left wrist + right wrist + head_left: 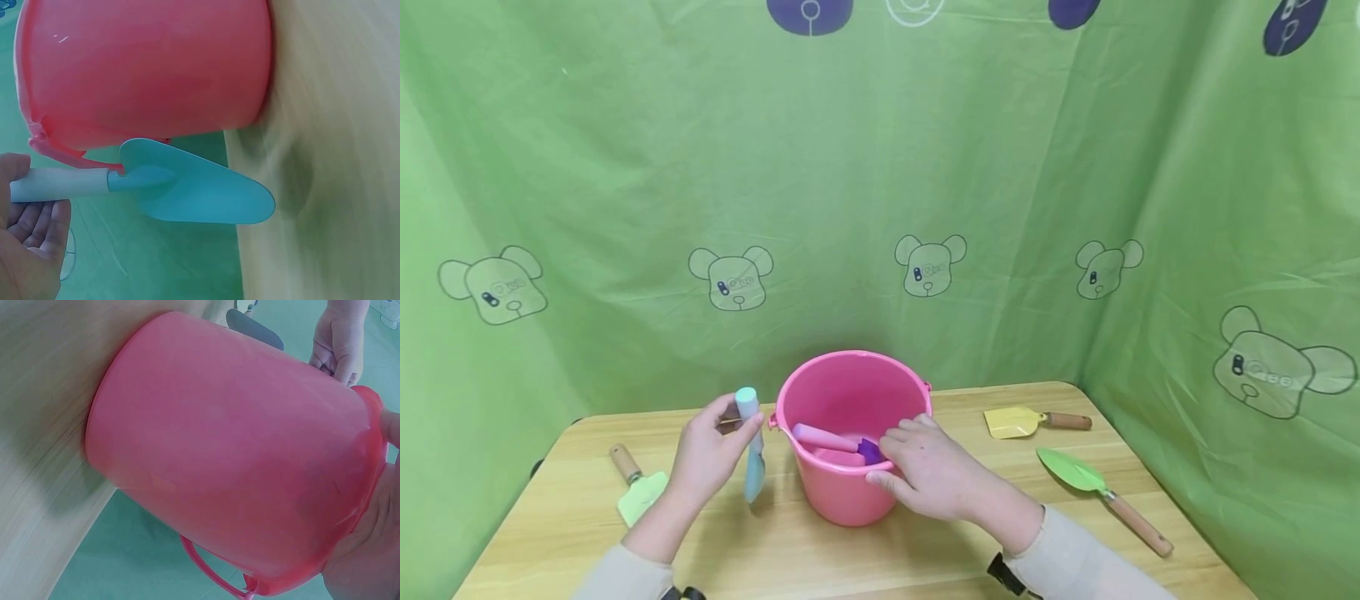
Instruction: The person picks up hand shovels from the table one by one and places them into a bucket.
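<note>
My left hand (711, 450) pinches the pale handle of a blue trowel (754, 475), which hangs blade down just left of a pink bucket (850, 496). In the left wrist view the trowel's blade (200, 190) is beside the bucket wall (150, 69), above the table. My right hand (932, 471) grips the bucket's front right rim, thumb outside and fingers over the edge; the right wrist view shows this hand (369, 550) at the rim. Inside the bucket lies a tool with a pink handle (823, 437) and a purple part (870, 452).
On the wooden table (760, 562), a pale green spatula-like tool (643, 496) lies at the left. At the right lie a yellow shovel (1013, 422) and a green trowel (1071, 469), both with wooden handles. Green cloth (850, 167) with bear prints hangs behind and at the sides.
</note>
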A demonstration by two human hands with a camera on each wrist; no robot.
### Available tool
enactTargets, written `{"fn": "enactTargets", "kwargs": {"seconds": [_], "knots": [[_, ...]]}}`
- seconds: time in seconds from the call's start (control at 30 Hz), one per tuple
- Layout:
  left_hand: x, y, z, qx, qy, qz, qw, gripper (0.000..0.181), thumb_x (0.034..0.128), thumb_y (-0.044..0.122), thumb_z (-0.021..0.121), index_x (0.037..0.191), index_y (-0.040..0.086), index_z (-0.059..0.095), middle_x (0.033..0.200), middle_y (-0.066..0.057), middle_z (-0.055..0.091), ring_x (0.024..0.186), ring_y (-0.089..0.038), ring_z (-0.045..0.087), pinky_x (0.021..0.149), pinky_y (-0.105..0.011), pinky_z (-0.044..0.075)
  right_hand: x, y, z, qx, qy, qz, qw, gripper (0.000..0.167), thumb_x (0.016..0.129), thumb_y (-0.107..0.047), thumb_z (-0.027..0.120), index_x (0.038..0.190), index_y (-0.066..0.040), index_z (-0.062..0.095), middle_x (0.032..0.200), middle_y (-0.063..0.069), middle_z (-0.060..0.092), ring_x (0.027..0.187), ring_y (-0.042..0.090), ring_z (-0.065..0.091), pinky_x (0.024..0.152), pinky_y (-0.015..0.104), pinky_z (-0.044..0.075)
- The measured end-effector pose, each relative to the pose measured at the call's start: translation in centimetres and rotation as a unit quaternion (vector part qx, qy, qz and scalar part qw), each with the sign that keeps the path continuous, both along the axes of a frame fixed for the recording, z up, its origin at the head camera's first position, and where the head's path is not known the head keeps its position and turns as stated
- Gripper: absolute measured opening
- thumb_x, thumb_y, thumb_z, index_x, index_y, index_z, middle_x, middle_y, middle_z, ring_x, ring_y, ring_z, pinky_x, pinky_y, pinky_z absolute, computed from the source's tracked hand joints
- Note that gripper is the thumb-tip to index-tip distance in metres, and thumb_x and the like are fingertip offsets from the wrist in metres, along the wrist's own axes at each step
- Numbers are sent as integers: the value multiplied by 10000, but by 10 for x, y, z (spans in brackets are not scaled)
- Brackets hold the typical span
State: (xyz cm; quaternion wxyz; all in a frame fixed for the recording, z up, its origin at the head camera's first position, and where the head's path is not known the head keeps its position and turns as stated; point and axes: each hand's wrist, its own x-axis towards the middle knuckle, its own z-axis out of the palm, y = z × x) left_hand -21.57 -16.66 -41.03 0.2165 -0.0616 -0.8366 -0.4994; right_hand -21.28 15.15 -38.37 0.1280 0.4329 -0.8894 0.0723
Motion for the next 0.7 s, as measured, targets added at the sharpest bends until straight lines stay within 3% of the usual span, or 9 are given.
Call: {"fn": "enactTargets", "kwargs": {"seconds": [0.4,0.57,0.7], "knots": [[2,-7,25,-171,238,156,9994,255,913,217,751,1099,52,690,999,-72,717,939,-189,675,874,-259,539,1,0,1,-2,-20,-16,10000,401,1027,-557,412,810,-236,515,748,-156,420,758,81,391,821,310,341],[1,-6,36,-177,464,67,9987,264,912,206,752,1108,41,689,990,-79,721,928,-196,683,860,-240,541,1,0,1,12,-47,-41,10000,402,1028,-558,409,812,-236,518,749,-155,423,761,83,394,828,314,345],[-1,-6,46,-234,605,8,9979,273,916,209,748,1120,39,686,988,-76,721,920,-190,683,827,-128,497,1,0,1,13,-17,-30,10000,404,1028,-558,405,818,-234,523,750,-152,425,764,84,397,830,314,348]]}}
